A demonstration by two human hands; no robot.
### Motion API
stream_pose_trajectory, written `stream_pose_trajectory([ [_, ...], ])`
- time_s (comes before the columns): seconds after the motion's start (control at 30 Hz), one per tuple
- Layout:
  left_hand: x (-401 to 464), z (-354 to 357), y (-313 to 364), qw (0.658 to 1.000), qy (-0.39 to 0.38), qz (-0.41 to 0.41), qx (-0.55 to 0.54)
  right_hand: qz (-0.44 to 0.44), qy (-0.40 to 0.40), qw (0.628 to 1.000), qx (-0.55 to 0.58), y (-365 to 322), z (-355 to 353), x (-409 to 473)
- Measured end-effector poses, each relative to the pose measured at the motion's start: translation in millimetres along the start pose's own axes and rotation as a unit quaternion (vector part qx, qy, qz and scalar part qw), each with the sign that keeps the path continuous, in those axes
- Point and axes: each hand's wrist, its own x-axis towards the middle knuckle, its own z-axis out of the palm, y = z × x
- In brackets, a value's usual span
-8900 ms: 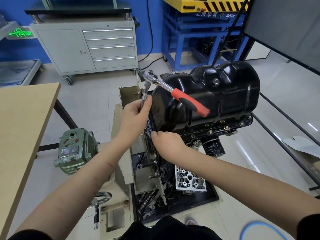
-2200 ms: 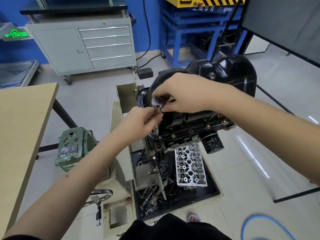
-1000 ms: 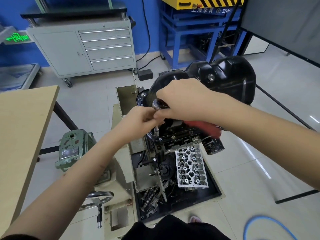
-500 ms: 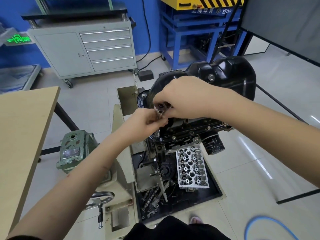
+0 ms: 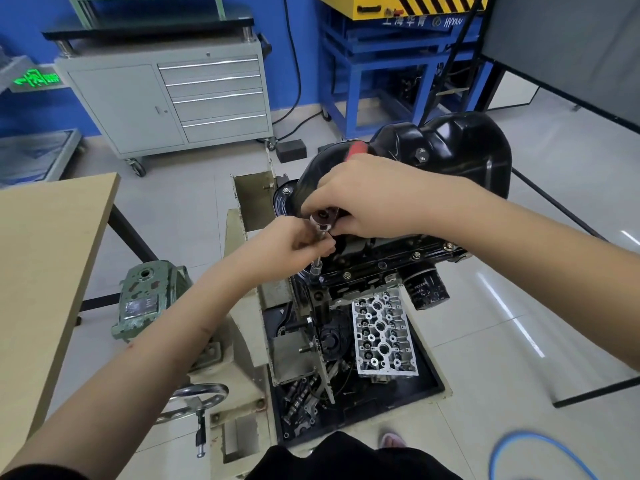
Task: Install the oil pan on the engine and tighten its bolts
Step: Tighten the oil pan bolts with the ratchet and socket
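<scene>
A: Head view. Pan sits black and seated on the engine, which is up on the stand. Bolts show along the near flange.

B: Hands?

A: Right hand clenched over the ratchet head, red grip poking out behind. Left hand pinching the extension, socket down on a corner bolt.

B: Advice?

A: Keep the extension square to the bolt (a tilt likely rounds it); snug evenly, not all at once.

Workshop, engine stand, tool cabinet
</scene>
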Motion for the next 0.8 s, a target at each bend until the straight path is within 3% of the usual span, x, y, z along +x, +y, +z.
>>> stream_pose_trajectory([
  [0.2, -1, 5, -2, 0.996, 0.045, 0.005, 0.075, 0.101, 0.028, 0.994, -0.019, -10, 4, -2],
  [0.47, 4, 4, 1, 0.996, -0.019, 0.006, 0.082, 0.019, 0.015, 1.000, 0.006, 3, 0, -3],
  [0.57, 2, 7, -1, 0.997, 0.012, 0.012, 0.080, 0.049, 0.047, 0.997, -0.024, -2, 2, -4],
  [0.7, 0, 11, -1, 0.994, 0.067, 0.026, 0.087, 0.155, 0.063, 0.984, 0.069, -15, 12, -2],
  [0.8, 1, 8, -1, 0.997, 0.047, 0.025, 0.063, 0.135, 0.064, 0.986, 0.074, -11, 11, -1],
])
